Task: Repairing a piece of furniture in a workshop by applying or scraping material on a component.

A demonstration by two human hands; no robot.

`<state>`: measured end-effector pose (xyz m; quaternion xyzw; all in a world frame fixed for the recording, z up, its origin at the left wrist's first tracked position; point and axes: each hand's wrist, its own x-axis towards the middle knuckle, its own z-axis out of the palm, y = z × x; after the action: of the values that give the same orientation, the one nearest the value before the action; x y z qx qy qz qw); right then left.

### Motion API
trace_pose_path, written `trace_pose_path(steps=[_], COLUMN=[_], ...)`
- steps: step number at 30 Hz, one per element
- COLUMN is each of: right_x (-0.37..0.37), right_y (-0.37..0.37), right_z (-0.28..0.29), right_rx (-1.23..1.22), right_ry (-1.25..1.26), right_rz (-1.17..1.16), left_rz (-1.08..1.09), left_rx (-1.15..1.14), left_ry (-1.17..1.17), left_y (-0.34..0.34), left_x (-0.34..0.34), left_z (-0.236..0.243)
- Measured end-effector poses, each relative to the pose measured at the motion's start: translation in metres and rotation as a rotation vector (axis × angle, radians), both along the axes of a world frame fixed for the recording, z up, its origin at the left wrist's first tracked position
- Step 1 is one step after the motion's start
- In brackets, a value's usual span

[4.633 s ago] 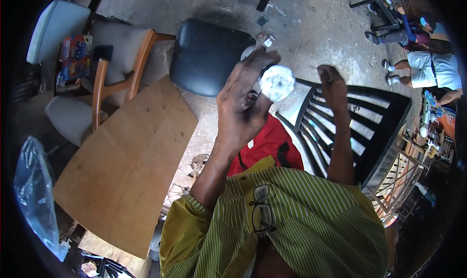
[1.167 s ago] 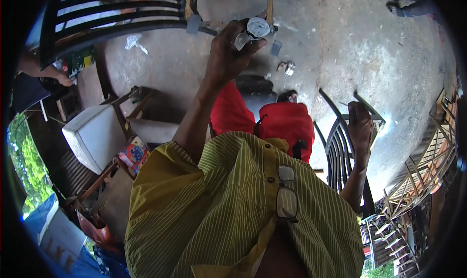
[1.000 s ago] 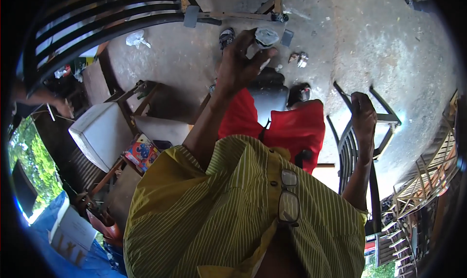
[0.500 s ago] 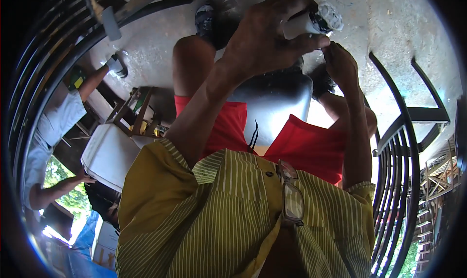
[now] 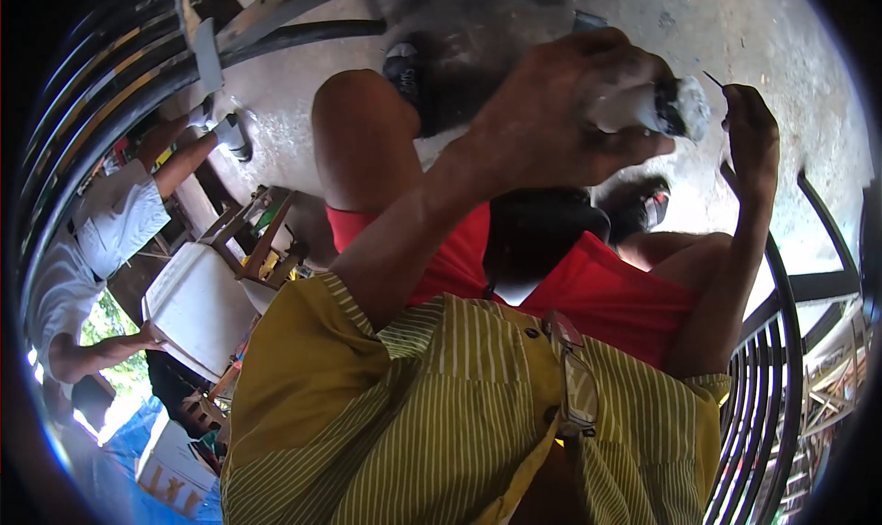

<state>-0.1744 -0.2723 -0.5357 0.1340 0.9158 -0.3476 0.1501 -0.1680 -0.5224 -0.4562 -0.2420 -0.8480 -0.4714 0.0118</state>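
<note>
My left hand point(image 5: 579, 112), raised at upper centre, is closed around a translucent container point(image 5: 682, 110) with a dark band and crumpled whitish top. Beside it, at the right, my right hand point(image 5: 751, 135) pinches a thin dark stick point(image 5: 713, 78) pointing up and left; I cannot make out what kind of stick. The two hands are apart. Below them are my red shorts point(image 5: 611, 304), bent knees and a black padded seat point(image 5: 547, 222), with my shoes on the concrete floor beyond.
Black slatted chairs stand at upper left point(image 5: 285, 36) and right point(image 5: 783, 309). A person in light clothes point(image 5: 124, 217) is at the left, one hand on a white cushioned chair point(image 5: 193, 300). A blue sheet point(image 5: 124, 451) lies in the lower left.
From standing over the seat, I am now seated. Both hands moved rightward in the last half second; the right separated from the left, and its thin stick now shows clearly.
</note>
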Motion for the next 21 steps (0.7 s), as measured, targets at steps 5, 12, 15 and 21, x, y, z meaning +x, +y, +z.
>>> trace_pose_path(steps=[5,12,15,21], right_x=[-0.011,-0.029,-0.031,-0.049], right_y=[0.0,-0.024,-0.012,-0.001], right_z=[-0.01,-0.013,-0.016,-0.057], right_rx=[-0.002,0.031,0.041,-0.034], right_ry=[0.08,0.243,0.348,0.598], right_rz=[0.071,0.066,0.133,0.213], left_rz=[-0.024,-0.036,-0.035,0.053], left_rx=[0.046,0.093,0.096,0.112], left_ry=[0.036,0.013,0.057,0.098], left_y=[0.003,-0.002,0.001,0.003], left_x=[-0.002,0.002,0.009,0.02], left_z=[-0.003,0.004,-0.007,-0.011])
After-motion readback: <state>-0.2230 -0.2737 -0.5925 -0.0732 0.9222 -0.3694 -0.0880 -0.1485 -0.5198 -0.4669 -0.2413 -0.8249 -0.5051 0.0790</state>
